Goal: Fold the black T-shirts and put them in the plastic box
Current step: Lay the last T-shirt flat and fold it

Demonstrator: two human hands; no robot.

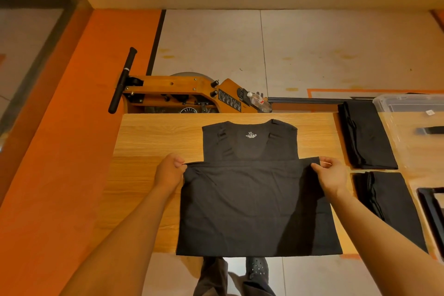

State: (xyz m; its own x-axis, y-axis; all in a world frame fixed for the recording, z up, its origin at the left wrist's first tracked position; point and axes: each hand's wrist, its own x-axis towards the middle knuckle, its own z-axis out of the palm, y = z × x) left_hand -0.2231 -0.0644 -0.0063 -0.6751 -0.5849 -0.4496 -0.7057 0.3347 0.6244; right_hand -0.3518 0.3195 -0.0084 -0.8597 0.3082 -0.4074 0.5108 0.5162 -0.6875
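The black T-shirt (pixel 249 197) lies flat on the wooden table (pixel 153 142), collar at the far side, its lower half lifted toward the collar. The left hand (pixel 169 172) pinches the raised hem's left corner and the right hand (pixel 332 175) pinches the right corner, so the shirt stretches between them. Right of the shirt sit two folded black shirts (pixel 367 136), with the clear plastic box (pixel 408 101) just beyond them.
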